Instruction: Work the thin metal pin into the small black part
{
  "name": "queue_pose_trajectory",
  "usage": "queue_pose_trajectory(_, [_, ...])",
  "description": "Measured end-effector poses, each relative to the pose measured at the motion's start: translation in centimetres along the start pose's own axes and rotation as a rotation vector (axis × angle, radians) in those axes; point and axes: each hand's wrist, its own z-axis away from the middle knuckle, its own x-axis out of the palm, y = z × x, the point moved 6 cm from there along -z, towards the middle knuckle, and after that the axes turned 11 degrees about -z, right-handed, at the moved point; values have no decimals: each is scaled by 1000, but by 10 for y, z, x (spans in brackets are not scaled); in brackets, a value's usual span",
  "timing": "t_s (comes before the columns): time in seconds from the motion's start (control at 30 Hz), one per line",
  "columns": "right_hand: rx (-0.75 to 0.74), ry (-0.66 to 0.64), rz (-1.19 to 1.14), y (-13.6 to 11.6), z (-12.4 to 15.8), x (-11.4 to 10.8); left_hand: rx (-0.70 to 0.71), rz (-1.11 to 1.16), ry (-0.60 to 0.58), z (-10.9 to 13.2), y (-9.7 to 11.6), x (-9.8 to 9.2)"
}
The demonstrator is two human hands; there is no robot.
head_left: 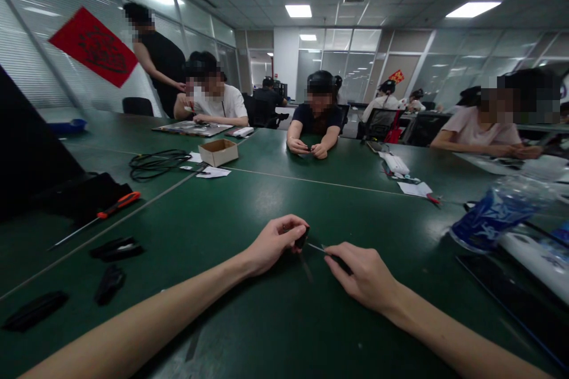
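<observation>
Over the green table (267, 331), my left hand (276, 243) pinches a small black plastic part (302, 238) between thumb and fingers. The exact kind of part cannot be made out. My right hand (362, 275) is closed on a thin screwdriver (316, 247); its metal shaft points left at the black part, and its dark handle is mostly hidden under the fingers. The tip is close to the part, but I cannot tell whether they touch.
Left lie several black plastic pieces (110, 284) and an orange-handled screwdriver (119, 205). Farther off are a coiled black cable (155, 166) and a small cardboard box (219, 153). A water bottle (493, 213) stands at right. A co-worker (315, 121) sits opposite.
</observation>
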Motion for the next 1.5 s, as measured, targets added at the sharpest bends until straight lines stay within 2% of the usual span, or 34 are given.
queue_pose_trajectory(0.43, [11,-4,-5,2,0,1,31,171,-51,0,4,-2])
queue_pose_trajectory(0.67, [6,28,10,0,0,-1,77,161,-35,2,7,0])
queue_pose_trajectory(0.83, [59,40,5,3,-2,-2,85,134,-50,3,9,2])
queue_pose_trajectory(1.1, [94,70,-14,5,-3,-5,52,94,-80,3,7,3])
queue_pose_trajectory(1.5, [104,107,-12,4,-3,-9,66,198,-71,3,11,1])
